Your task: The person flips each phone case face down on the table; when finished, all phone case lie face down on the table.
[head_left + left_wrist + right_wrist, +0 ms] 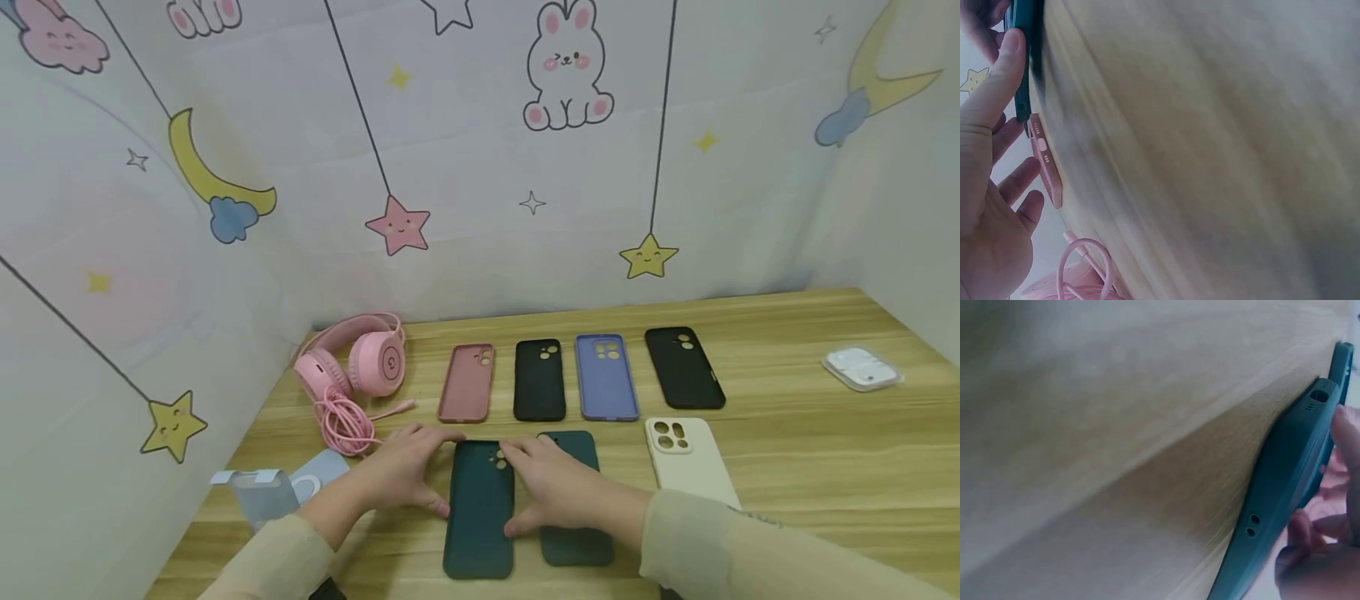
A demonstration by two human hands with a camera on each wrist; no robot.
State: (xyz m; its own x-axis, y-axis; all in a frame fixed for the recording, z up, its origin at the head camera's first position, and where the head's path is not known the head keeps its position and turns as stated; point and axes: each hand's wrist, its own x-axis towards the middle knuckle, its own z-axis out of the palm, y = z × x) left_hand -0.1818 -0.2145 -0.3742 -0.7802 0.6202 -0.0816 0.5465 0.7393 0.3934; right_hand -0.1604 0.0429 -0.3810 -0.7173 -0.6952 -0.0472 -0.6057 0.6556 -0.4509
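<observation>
A dark green phone case (480,517) lies hollow side up near the front of the table. My left hand (401,467) holds its left side, thumb on the long edge and index finger at the top corner; the left wrist view shows the thumb along the case's side (1022,78). From the right, my right hand (558,487) holds it with the thumb on the right edge and fingers at the camera-hole corner. Beneath that hand, partly covered, lies a second dark green phone case (577,546), which fills the foreground of the right wrist view.
Behind stand out a pink case (467,387), black case (538,383), purple case (606,379) and another black case (686,371) in a row. A cream case (693,467) lies right. Pink headphones (375,364), a light-blue item (322,471), and boxed earphones (862,368) lie around.
</observation>
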